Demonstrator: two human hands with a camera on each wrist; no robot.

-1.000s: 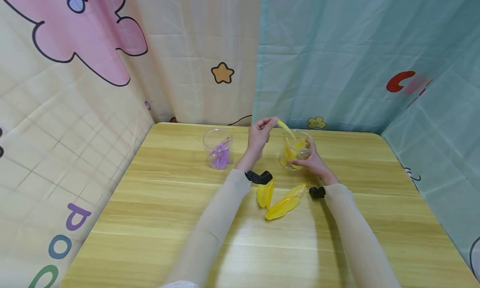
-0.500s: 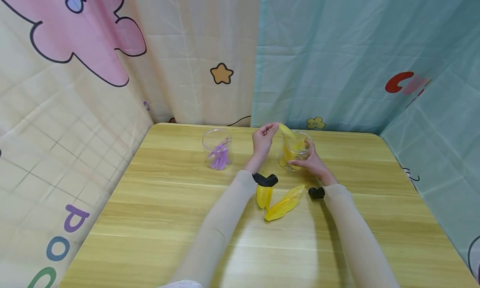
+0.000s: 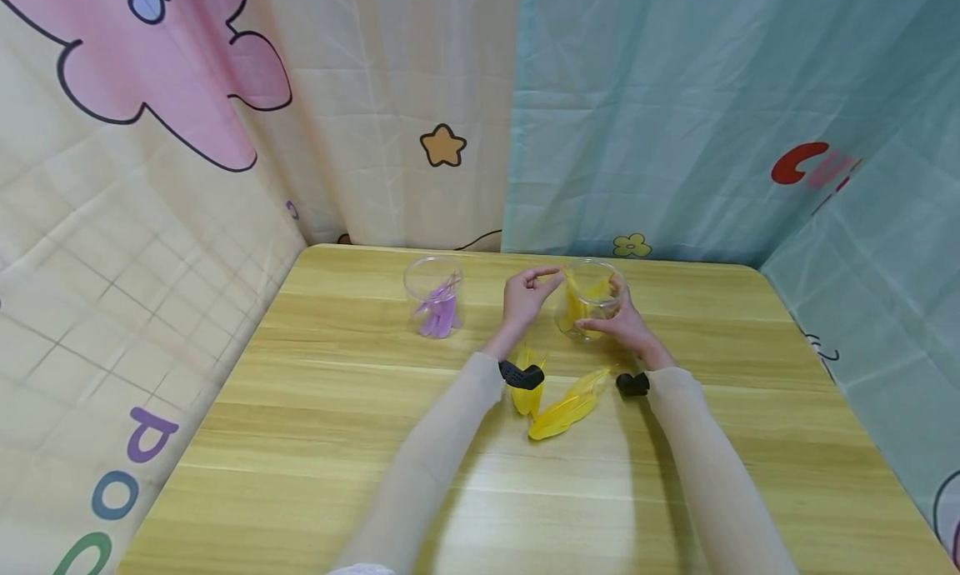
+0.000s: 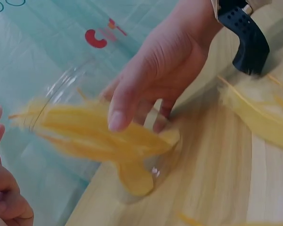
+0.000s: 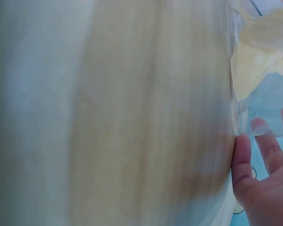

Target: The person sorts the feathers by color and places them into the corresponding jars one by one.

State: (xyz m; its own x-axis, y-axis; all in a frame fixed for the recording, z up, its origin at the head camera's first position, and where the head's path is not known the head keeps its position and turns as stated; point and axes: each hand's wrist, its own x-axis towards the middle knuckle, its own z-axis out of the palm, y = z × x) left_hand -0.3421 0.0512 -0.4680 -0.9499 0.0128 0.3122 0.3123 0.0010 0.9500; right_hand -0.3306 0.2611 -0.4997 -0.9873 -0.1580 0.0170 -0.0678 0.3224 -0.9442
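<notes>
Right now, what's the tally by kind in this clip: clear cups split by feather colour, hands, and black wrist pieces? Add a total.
Cup of yellow feathers: 1
Cup of purple feathers: 1
Hands: 2 (left hand, right hand)
Black wrist pieces: 2, one per arm
Total: 6

I see long beige sleeves point(image 3: 435, 458) and, at each wrist, a black curved mount point(image 3: 521, 375) with small round holes
</notes>
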